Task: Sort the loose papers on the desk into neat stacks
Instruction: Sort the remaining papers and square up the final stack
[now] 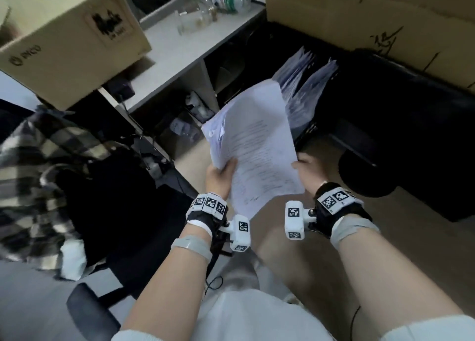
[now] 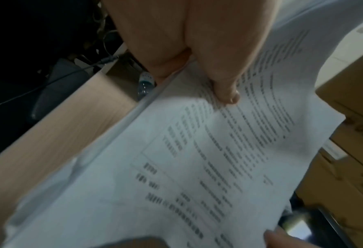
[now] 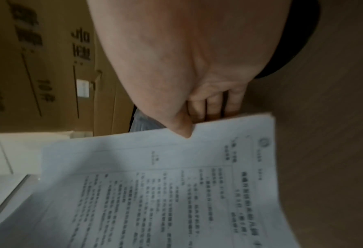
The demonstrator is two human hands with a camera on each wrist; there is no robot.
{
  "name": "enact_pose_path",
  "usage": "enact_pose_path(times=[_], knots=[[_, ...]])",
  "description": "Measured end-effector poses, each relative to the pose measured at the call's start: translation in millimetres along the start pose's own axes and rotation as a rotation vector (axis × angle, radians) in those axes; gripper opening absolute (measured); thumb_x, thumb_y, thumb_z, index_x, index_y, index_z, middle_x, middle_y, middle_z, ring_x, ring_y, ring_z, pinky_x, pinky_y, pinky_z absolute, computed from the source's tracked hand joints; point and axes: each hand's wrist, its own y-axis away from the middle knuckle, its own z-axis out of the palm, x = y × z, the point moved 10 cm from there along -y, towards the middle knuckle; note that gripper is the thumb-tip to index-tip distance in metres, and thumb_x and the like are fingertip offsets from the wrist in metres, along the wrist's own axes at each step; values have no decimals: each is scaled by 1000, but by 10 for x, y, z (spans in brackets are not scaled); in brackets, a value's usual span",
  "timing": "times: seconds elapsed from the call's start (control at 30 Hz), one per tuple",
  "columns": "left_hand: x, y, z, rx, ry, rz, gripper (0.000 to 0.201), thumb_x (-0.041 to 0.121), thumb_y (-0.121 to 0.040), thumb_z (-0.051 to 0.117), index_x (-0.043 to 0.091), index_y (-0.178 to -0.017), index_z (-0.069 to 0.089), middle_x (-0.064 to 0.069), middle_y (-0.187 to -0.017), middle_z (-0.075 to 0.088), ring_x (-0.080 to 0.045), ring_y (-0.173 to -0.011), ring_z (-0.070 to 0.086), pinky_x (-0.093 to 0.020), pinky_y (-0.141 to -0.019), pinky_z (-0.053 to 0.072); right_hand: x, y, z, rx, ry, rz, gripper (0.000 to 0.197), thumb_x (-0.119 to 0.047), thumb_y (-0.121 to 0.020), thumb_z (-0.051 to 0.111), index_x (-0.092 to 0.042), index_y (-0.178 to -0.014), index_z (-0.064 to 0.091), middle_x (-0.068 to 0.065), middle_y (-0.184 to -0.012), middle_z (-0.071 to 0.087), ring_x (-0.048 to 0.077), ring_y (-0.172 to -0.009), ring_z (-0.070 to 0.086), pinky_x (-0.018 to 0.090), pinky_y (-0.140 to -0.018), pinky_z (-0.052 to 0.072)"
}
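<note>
In the head view, the left hand (image 1: pixel 221 174) and the right hand (image 1: pixel 307 166) hold a sheaf of papers (image 1: pixel 253 145) in the air between them, out in front of the table (image 1: pixel 180 47) and above the wooden floor (image 1: pixel 401 240). More papers (image 1: pixel 305 83) stand in a black tray (image 1: pixel 359 114) just beyond the sheaf, below cardboard boxes (image 1: pixel 359 14). In the left wrist view, the left thumb (image 2: pixel 225 80) presses on the printed top sheet of the sheaf (image 2: pixel 176 167) and the fingers are hidden under it, pinching its edge. In the right wrist view, the right thumb (image 3: pixel 180 127) lies on the sheaf's (image 3: pixel 165 193) corner, with the fingers (image 3: pixel 214 104) curled close together beneath, pinching it.
</note>
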Motion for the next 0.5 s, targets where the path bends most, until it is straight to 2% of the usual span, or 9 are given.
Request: enact_pose_path(times=[0.03,0.1,0.13,0.2,0.23,0.3,0.37,0.43,0.5], knots=[[2,-113,-144,47,-7,-15,18,32,-95,66,15,-91,68,-1,-87,67,-17,-85,62,-27,-76,50,-65,-89,151,-34,25,-4,27,4,-90,50,-16,-100,66,13,-103,69,26,-94,63,32,-81,47],[72,-363,-392,141,16,-6,22,33,-95,66,25,-75,61,2,-81,63,-17,-81,59,-30,-80,48,-224,-298,434,-86,83,-28,29,4,-89,48,-14,-101,68,13,-106,70,32,-101,64,33,-82,47],[132,-483,-491,186,41,4,24,32,-95,66,27,-73,59,2,-80,63,-16,-81,59,-31,-81,48,-315,-412,551,-96,94,-33,29,2,-90,50,-10,-110,68,15,-115,68,34,-110,62,31,-84,44],[244,-756,-645,250,74,23,22,32,-95,65,23,-76,63,3,-79,66,-16,-81,62,-30,-82,51,-544,-621,725,-85,78,-23,40,-3,-94,53,-5,-134,57,14,-136,58,28,-127,53,26,-94,39],[291,-905,-689,266,71,29,22,34,-95,65,21,-78,64,4,-77,66,-16,-80,62,-29,-80,50,-657,-729,793,-74,51,-28,40,-4,-94,55,-6,-135,56,12,-137,57,25,-128,53,27,-99,40],[413,-1193,-719,274,39,30,22,35,-96,64,17,-83,65,7,-76,65,-18,-81,62,-29,-80,48,-859,-948,952,-81,-15,-33,32,-6,-94,57,-11,-124,65,8,-127,65,22,-118,61,34,-102,47],[571,-1467,-675,250,-14,81,24,34,-98,61,11,-91,67,-2,-81,67,-27,-86,63,-35,-83,49,-1066,-1131,1138,-132,-69,-32,29,-8,-94,57,-15,-121,67,5,-122,68,20,-114,63,33,-96,51],[701,-1699,-568,222,-50,135,29,32,-100,58,4,-97,65,-9,-82,64,-30,-81,58,-37,-80,48,-1238,-1322,1230,-138,-97,-38,34,-12,-95,58,-16,-128,63,1,-124,66,16,-117,61,30,-95,49],[772,-1893,-447,209,-72,155,28,30,-101,57,3,-94,63,-4,-75,56,-24,-72,46,-33,-71,43,-1318,-1513,1204,-92,-108,-28,46,-14,-96,58,-16,-141,51,0,-138,57,15,-125,55,35,-105,46]])
